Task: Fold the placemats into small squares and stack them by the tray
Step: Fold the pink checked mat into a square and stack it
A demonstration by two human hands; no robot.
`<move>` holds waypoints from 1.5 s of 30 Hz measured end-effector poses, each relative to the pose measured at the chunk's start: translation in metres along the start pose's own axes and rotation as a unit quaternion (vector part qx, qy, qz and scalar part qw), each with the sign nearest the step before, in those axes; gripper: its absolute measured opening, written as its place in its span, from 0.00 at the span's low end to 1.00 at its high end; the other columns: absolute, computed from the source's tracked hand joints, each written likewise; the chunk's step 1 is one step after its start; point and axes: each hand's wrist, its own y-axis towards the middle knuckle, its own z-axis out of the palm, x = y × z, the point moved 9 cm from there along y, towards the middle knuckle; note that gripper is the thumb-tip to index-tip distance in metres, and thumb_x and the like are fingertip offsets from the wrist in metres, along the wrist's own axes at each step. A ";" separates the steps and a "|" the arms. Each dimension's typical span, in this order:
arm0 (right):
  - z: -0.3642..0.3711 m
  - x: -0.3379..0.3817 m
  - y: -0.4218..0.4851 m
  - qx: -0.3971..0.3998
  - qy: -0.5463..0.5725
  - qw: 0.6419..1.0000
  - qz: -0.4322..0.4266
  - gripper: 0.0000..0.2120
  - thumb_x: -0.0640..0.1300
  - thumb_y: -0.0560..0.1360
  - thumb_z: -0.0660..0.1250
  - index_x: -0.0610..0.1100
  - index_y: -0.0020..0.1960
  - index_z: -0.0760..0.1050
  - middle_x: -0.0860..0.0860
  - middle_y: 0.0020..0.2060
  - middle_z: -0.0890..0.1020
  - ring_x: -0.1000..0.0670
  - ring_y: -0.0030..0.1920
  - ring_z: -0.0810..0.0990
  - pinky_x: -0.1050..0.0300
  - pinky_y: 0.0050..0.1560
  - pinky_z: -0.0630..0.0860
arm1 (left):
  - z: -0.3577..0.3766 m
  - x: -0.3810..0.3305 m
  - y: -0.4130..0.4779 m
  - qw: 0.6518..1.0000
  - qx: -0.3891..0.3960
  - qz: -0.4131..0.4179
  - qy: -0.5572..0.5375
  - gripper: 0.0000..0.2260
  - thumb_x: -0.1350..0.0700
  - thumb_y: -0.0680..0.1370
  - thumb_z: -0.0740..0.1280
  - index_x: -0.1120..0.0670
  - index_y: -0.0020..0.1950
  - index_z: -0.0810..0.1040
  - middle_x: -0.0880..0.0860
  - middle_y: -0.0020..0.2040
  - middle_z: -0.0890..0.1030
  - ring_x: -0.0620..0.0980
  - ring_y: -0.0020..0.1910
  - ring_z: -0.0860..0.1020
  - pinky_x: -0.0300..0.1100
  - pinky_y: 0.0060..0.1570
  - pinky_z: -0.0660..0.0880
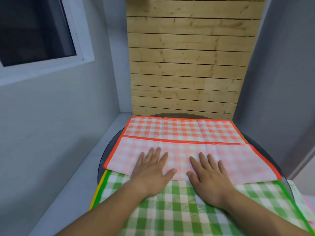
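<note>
Orange checked placemat (180,130) lay half-folded atop a green checked placemat (170,210) on the table (111,145), pressed by the left hand (151,169) and right hand (209,172), each grip flat and holding nothing, so the layers could slip and skew the crease.

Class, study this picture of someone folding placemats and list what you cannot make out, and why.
Head view:
Yellow edge: only a strip shows; the green placemat covers the rest.
Green placemat: far part under the orange placemat, near part cut by the bottom edge.
Table: mostly covered by placemats.
Things at the right edge: cut off, too little to name.
Tray: not in view.
</note>
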 end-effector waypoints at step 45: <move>-0.090 -0.109 0.212 -0.153 0.192 0.969 0.014 0.09 0.57 0.77 0.64 0.53 0.43 0.75 0.56 0.35 0.78 0.46 0.42 0.77 0.57 0.40 0.71 | -0.022 -0.030 0.055 0.983 -0.175 0.029 -0.054 0.21 0.36 0.81 0.52 0.41 0.73 0.64 0.42 0.72 0.60 0.44 0.72 0.55 0.46 0.73 0.53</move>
